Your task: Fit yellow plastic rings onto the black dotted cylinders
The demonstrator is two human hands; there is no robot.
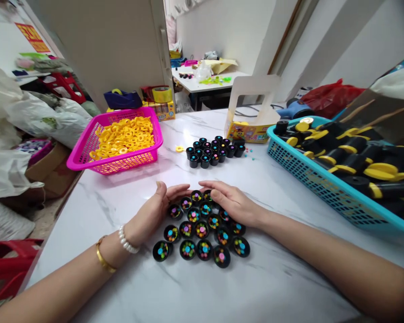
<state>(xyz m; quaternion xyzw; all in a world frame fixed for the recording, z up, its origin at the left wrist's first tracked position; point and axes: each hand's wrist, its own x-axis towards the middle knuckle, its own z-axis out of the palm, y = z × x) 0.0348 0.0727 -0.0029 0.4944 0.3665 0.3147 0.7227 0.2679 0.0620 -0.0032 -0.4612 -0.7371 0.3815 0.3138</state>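
Cups [201, 230] stood mouths up on table [202, 296], long axes vertical. Left hand [156, 202], loosely uncurled, flanked their far left edge; right hand [238, 204], loosely arched, partly covered far right cups; neither visibly clasped one; group lay between both, extending nearward. Beyond: second cluster [215, 152]

Black cups [222, 264] — multicoloured beads [202, 230], yellow rings [126, 137]; pink basket [156, 130]

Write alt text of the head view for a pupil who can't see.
Left hand and right hand flank the far rows of grouped black cups of colourful beads on a white table. More black cups stand beyond, between a pink basket of yellow rings, left, and a turquoise basket, right.
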